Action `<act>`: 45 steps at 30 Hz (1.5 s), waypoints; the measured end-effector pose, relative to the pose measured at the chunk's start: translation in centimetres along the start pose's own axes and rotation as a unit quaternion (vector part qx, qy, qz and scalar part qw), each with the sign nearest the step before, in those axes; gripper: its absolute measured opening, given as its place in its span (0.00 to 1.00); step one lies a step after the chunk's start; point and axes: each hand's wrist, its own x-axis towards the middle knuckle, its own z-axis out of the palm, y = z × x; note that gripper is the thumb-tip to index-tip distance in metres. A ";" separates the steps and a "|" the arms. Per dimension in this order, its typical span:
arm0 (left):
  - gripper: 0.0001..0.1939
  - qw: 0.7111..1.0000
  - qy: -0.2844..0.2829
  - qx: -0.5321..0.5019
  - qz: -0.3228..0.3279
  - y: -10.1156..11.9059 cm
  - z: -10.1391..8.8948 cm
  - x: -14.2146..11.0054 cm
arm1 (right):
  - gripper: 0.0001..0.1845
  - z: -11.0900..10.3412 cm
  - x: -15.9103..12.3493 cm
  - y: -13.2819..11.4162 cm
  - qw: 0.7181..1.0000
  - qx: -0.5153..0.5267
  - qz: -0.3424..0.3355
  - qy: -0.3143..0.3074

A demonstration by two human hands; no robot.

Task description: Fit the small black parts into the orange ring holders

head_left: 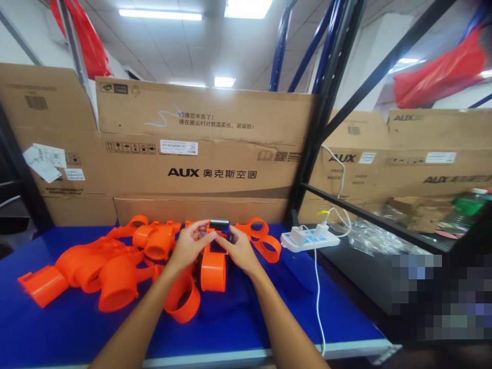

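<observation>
Both my hands meet around an orange tape dispenser point(213, 266) above the blue table. Its round orange hub points toward me, and a dark, shiny cylindrical part point(219, 224) shows at its far end. My left hand point(194, 243) grips it from the left, with the thumb across the top. From the right, my right hand point(238, 247) closes on it, thumb pressed near the left one. What lies under the fingers is hidden. Close by my left wrist sits a loose orange dispenser frame point(183, 302); another orange ring piece point(268, 249) lies beyond my right hand.
Several more orange dispenser frames point(82, 266) are heaped on the left of the blue table point(238, 323). A white power strip point(309, 238) with plugs and a cable lies at the right edge. Cardboard point(207, 164) stands behind, beside a black metal post point(313, 148).
</observation>
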 end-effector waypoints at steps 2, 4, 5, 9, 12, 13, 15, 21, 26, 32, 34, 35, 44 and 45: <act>0.25 0.999 0.035 -0.006 0.004 -0.3 -0.2 -0.1 | 0.23 -0.4 -0.4 0.3 1.000 0.015 0.019 0.017; 0.24 0.997 0.069 -0.007 0.013 -0.5 -0.5 -0.3 | 0.22 -0.6 -0.9 0.5 0.998 0.016 0.042 0.041; 0.24 0.997 0.080 -0.007 0.016 -0.6 -0.6 -0.3 | 0.21 -0.7 -1.1 0.6 0.997 0.013 0.051 0.047; 0.25 0.997 0.081 -0.002 0.012 -0.6 -0.9 -0.5 | 0.19 -0.4 -1.7 1.0 0.997 -0.014 0.063 0.043; 0.26 0.998 0.067 0.001 0.005 -0.6 -0.8 -0.8 | 0.13 0.2 -2.0 1.0 0.995 -0.059 0.045 0.067; 0.26 0.998 0.061 -0.001 0.000 -0.6 -0.7 -0.9 | 0.12 0.3 -2.0 1.0 0.993 -0.076 0.034 0.080; 0.27 0.999 0.050 -0.009 -0.015 -0.5 -0.5 -1.1 | 0.09 0.6 -2.1 1.1 0.988 -0.111 0.010 0.104; 0.25 0.997 0.056 -0.015 -0.046 -0.3 -0.4 -1.2 | 0.10 0.6 -2.1 1.4 0.975 -0.182 -0.018 0.128; 0.26 0.997 0.057 -0.015 -0.045 -0.2 -0.4 -1.3 | 0.12 0.5 -2.1 1.6 0.965 -0.224 -0.035 0.133; 0.27 0.997 0.056 -0.014 -0.046 -0.1 -0.4 -1.4 | 0.14 0.5 -2.1 1.9 0.959 -0.245 -0.041 0.134; 0.28 0.997 0.057 -0.015 -0.048 -0.1 -0.4 -1.4 | 0.15 0.4 -2.1 2.0 0.956 -0.255 -0.044 0.135; 0.28 0.997 0.056 -0.015 -0.048 -0.1 -0.4 -1.3 | 0.15 0.3 -2.1 2.0 0.955 -0.258 -0.044 0.136; 0.27 0.992 0.081 -0.067 -0.066 0.1 -0.4 -1.3 | 0.14 0.2 -1.7 2.5 0.966 -0.225 -0.031 0.127; 0.27 0.991 0.084 -0.080 -0.068 0.2 -0.5 -1.3 | 0.15 0.2 -1.7 2.4 0.967 -0.221 -0.030 0.124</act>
